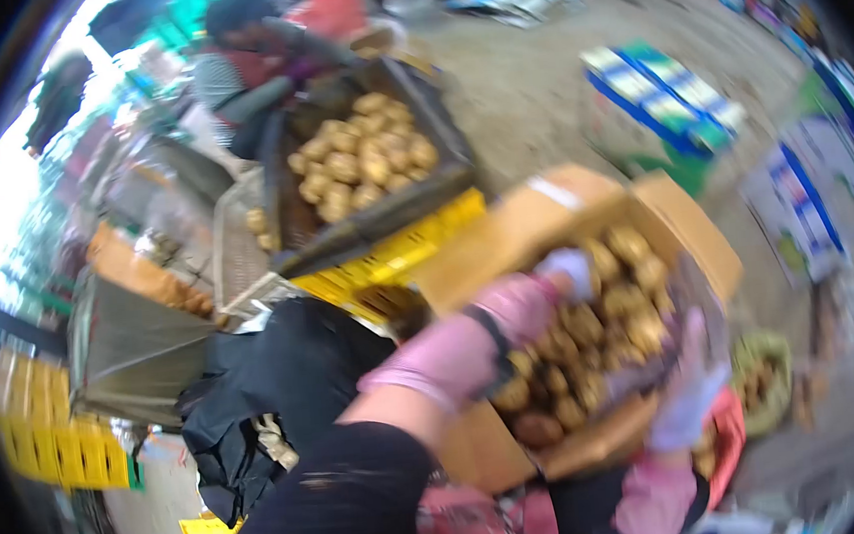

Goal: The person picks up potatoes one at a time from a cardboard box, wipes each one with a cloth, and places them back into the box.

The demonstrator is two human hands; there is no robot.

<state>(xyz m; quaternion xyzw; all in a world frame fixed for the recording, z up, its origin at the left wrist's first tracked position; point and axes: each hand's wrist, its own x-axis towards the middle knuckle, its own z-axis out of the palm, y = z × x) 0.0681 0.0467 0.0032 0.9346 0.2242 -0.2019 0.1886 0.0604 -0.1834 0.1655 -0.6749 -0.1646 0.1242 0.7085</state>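
Note:
A cardboard box (534, 223) with raised flaps stands in front of me, filled with potatoes (622, 302). My left hand (570, 274), in a pale glove under a pink sleeve cover, reaches in over the potatoes near the box's far side. Blur smears its fingers, so whether it grips a potato does not show. On the right, my right hand (689, 387), gloved alike, lies along the box's near right side with fingers stretched out. It is against or very close to a greyish-purple liner (688, 292) inside the box wall.
A dark-lined yellow crate (400, 244) of potatoes stands beyond the box, with a person (265, 54) bending behind it. Black plastic sheeting (285, 369) lies left. A green sack (762, 381) and a red bag (727, 444) stand right. Printed cartons (660, 98) sit farther back.

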